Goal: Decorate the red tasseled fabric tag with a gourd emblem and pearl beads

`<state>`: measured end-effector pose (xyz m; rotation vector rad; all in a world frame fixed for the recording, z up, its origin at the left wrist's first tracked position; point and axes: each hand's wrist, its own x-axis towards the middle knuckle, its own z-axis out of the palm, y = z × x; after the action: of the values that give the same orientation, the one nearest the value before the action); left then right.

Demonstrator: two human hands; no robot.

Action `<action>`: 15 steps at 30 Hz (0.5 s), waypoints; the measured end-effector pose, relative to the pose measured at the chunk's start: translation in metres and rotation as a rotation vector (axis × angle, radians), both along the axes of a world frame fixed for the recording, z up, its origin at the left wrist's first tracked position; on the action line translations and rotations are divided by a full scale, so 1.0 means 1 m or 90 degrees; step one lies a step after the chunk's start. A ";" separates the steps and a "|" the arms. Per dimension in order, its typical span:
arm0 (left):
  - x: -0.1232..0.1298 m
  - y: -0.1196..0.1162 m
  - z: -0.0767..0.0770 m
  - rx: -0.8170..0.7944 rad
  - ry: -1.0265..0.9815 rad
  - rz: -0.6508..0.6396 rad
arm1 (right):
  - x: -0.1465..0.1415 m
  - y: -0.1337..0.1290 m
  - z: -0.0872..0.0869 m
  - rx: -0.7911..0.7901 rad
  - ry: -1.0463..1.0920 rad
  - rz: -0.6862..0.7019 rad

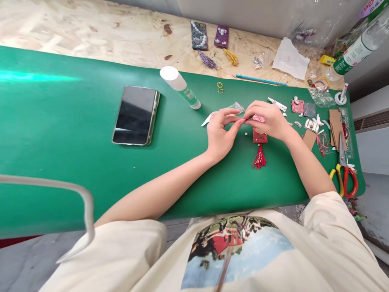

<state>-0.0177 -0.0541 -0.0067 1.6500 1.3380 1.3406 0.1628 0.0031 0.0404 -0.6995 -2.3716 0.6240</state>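
My left hand (221,132) and my right hand (267,119) meet at the fingertips above the green mat. Both are closed in a pinch, and what lies between the fingertips is too small to make out. Partly under my right hand is a red patterned piece (260,136), with a red tassel (259,157) hanging from its lower edge toward me. A small white dot (246,134) lies just left of the red piece. Behind my fingers sits a small clear plastic bag (237,107), and a white pointed piece (208,119) sticks out beside my left hand.
A phone (136,115) lies at the left, and a glue stick (182,88) stands behind my left hand. Scissors (345,174), cardboard strips (336,127) and scraps crowd the right. Two tasselled pieces, one dark (199,35), one purple (221,36), lie at the back near a blue pencil (261,80).
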 end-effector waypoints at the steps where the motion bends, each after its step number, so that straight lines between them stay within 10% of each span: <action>1: 0.000 0.000 0.001 0.004 -0.025 -0.009 | 0.000 0.001 0.000 0.004 0.004 -0.007; 15: -0.003 0.006 -0.003 0.076 -0.035 -0.013 | 0.051 -0.025 -0.020 -0.059 0.030 -0.300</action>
<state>-0.0212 -0.0484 -0.0098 1.6872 1.2266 1.4674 0.2141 -0.0217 0.0200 -1.2196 -2.0370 0.5352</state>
